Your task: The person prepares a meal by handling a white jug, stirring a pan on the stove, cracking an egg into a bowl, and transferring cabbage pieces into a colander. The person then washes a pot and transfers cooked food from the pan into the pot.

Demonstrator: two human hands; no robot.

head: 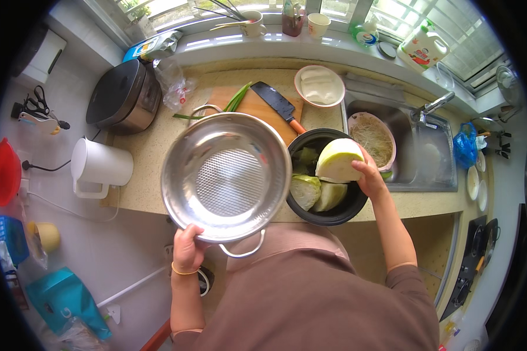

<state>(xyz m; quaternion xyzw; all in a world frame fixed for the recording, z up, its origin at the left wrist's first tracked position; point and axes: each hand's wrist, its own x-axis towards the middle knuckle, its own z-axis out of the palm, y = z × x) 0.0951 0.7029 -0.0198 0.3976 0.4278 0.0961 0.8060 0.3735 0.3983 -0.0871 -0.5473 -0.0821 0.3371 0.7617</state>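
Observation:
My left hand [188,249] grips the near rim of a wide stainless steel pan [230,182], which has a textured bottom, two loop handles and nothing in it. In my right hand [371,173] is a pale green cut piece of vegetable [340,159], perhaps cabbage or radish. That piece is over a black pot [333,218], where several more pale green chunks [306,192] lie. The steel pan hangs to the left of the pot, its rim close to the pot's. It covers part of a wooden cutting board [272,120].
A cleaver [274,101] and green scallion stalks [237,98] lie on the board. Behind stands a bowl [319,86] with white pieces. The sink [399,145] at right holds a bowl of thin strands [371,138]. A rice cooker [123,98] and white pitcher [101,164] stand at left.

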